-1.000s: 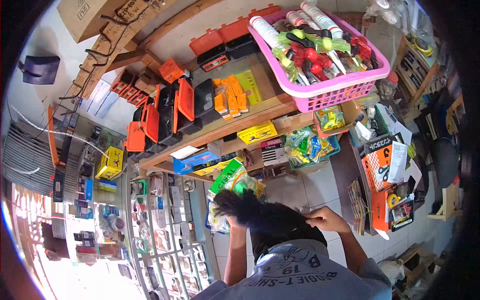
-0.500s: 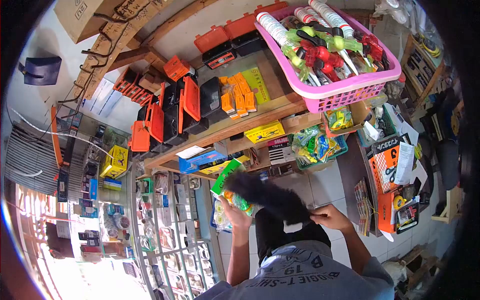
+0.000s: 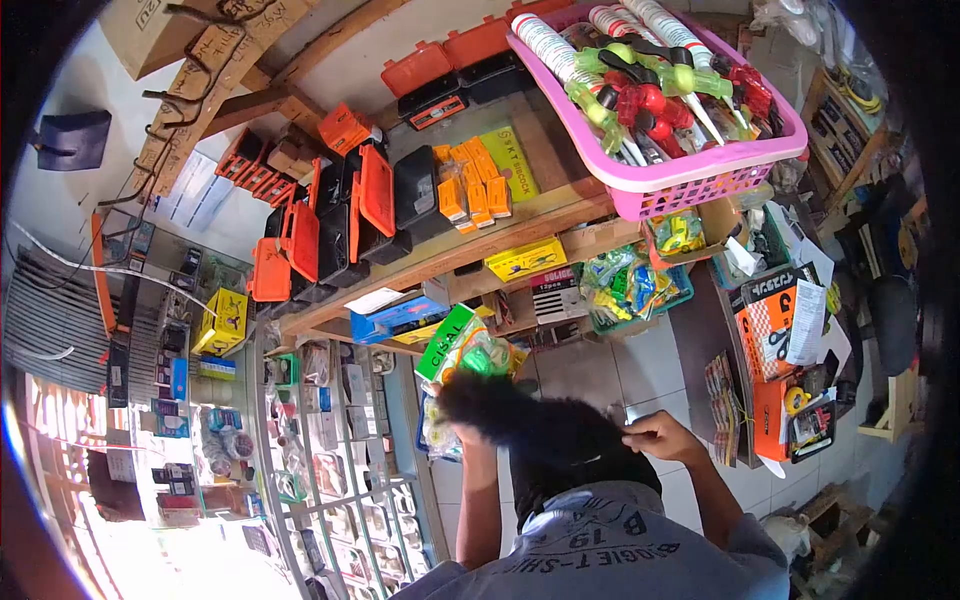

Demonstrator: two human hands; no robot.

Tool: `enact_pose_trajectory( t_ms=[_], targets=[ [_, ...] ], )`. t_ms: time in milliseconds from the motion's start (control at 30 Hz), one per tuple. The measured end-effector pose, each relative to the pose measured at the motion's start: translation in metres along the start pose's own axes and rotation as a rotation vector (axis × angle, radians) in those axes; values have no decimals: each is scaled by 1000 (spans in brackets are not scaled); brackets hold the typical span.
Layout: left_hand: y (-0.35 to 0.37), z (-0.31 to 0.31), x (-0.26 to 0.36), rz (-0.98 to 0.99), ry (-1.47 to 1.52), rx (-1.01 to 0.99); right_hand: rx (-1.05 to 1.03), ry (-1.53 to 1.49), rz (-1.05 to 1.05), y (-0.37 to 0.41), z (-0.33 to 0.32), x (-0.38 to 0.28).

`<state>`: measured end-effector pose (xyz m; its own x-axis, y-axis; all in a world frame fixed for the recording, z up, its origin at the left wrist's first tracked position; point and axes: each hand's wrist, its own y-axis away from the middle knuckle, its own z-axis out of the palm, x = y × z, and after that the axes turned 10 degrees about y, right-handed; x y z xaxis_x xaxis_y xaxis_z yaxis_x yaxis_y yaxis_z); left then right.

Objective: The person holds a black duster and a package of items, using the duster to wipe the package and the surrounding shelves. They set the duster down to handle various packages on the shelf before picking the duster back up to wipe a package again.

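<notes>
- Tiled floor (image 3: 650, 365) lies below you, beside a wooden shelf (image 3: 545, 212).
- Your right hand (image 3: 662, 437) is closed, thumb and fingers pinching the thin end of a black duster (image 3: 545, 428).
- Your left hand (image 3: 468, 433) is mostly hidden behind the duster's fluffy end; you can't tell how far open it is or how it grips.
- Just beyond that hand, a clear bag (image 3: 484, 356) with a green "CISAL" label sits tilted, its lower part covered by the duster.
- Past the bag, a teal basket (image 3: 655, 318) of packets is under the shelf.
- On top, you have open black boxes (image 3: 415, 190) with orange lids, and a pink basket (image 3: 690, 176) full of white tubes and red and green tools.
</notes>
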<state>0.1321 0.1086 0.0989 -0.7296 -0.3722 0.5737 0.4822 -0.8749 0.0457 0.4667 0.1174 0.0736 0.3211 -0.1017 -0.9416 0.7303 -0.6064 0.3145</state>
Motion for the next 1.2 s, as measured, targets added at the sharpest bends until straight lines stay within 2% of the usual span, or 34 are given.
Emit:
enact_pose_trajectory(
  t_ms=[33, 67, 100, 133, 200, 233, 267, 333, 367, 400, 467, 500, 533, 600, 733, 800, 867, 933, 1000, 1067, 1133, 1200],
  targets=[
    [4, 39, 7, -60, 63, 154, 91, -30, -13, -1, 0, 5],
    [6, 54, 10, -121, 127, 307, 183, -59, -26, -3, 1, 8],
    [2, 48, 10, -136, 165, 173, 220, -74, -31, -4, 3, 7],
    [0, 45, 8, -136, 166, 174, 219, -73, -30, -3, 3, 2],
    [-7, 44, 5, -156, 277, -212, 76, 43, -84, 0, 0, -12],
    [-9, 46, 5, -158, 278, -214, 94, 38, -76, 0, 0, -17],
    [-10, 48, 5, -149, 259, -73, 97, 39, -76, -1, 0, -16],
    [-11, 53, 7, -125, 220, 210, 291, 52, -119, -4, -1, -8],
    [-18, 30, 2, -64, 99, 252, 297, 0, -99, -4, -1, -4],
    [-25, -1, -2, -63, 102, 250, 298, 3, -101, -3, -2, -4],
    [-34, -48, -8, -123, 250, -244, 143, 66, -152, 0, -6, -5],
    [-30, 2, -7, -52, 133, -27, 150, 35, -122, 1, -5, -5],
    [-27, 18, -5, -51, 135, -31, 152, 37, -124, 1, -5, -6],
    [-21, 38, -2, -148, 180, 185, 324, -42, -61, 1, -6, -7],
    [-21, 50, -3, -139, 191, 165, 230, 36, -52, 5, -13, -4],
    [-26, 38, -1, -32, 90, 147, 139, 1, -67, 9, -10, -9],
    [-22, 45, -1, -107, 272, 20, 134, 15, -79, 8, -10, 1],
    [-22, 51, 2, -83, 136, 225, 241, 23, -38, 9, -14, -11],
    [-16, 58, 6, -145, 203, 203, 272, 47, 28, 11, -15, -18],
    [-16, 61, 5, -150, 241, 165, 116, 23, -29, 10, -14, 0],
    [-7, 92, 7, 61, -110, 110, 108, -2, -36, 10, -7, 7],
    [-15, 62, 9, -140, 253, -87, 97, -25, -43, 9, -6, 8]
  ],
)
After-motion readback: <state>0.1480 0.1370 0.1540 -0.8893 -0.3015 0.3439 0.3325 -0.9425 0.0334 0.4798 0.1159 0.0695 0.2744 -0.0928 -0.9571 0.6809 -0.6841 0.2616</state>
